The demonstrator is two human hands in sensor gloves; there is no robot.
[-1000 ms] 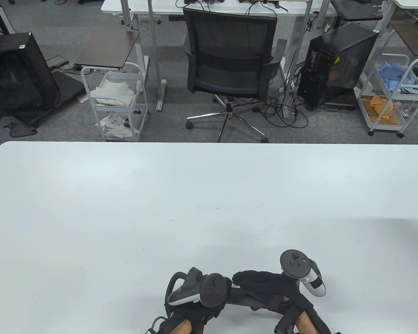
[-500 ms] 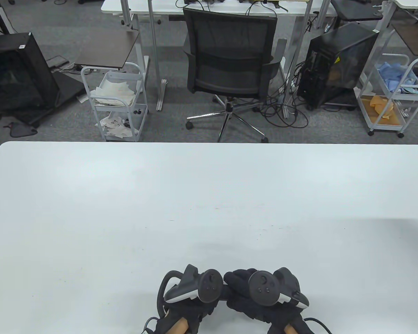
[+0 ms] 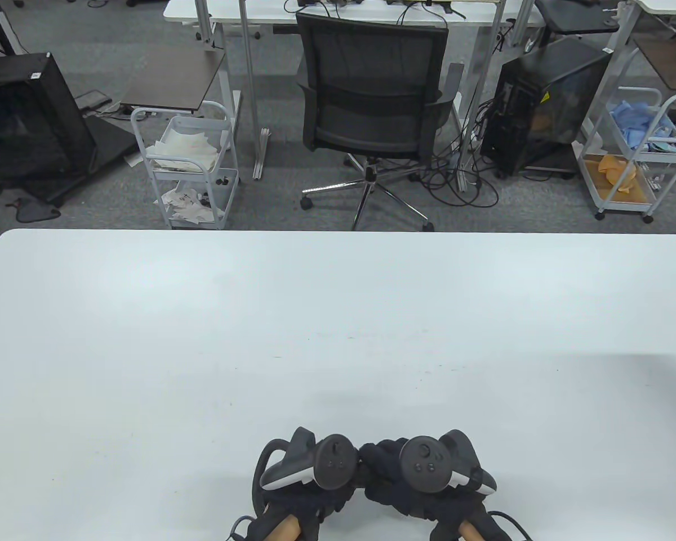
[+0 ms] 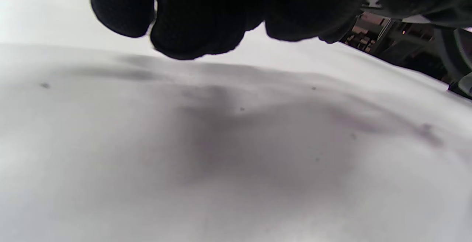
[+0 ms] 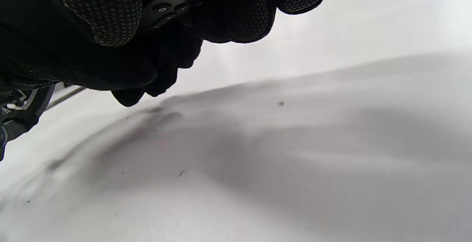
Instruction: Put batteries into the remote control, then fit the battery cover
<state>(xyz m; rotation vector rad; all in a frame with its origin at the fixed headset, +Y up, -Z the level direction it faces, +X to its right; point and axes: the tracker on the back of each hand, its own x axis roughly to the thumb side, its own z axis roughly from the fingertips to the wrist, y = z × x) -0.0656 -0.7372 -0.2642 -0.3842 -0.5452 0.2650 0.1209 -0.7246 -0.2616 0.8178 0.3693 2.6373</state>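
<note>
Both gloved hands are pressed together at the table's near edge. My left hand (image 3: 329,499) and right hand (image 3: 397,496) meet over a dark remote control, which the trackers hide from above. The right wrist view shows the remote (image 5: 170,3) with small round buttons, gripped between my right fingers (image 5: 243,17) just above the table. In the left wrist view my left fingers (image 4: 195,24) are curled close over the white surface, and what they hold is hidden. No batteries or battery cover are in view.
The white table (image 3: 338,315) stretches wide ahead of the hands. Beyond its far edge stand an office chair (image 3: 374,107), two white carts (image 3: 194,169) (image 3: 634,163) and other desks.
My right hand has rolled over and moved left against the left hand, so its tracker now faces up beside the left one. The dark remote seen between the hands earlier is now covered.
</note>
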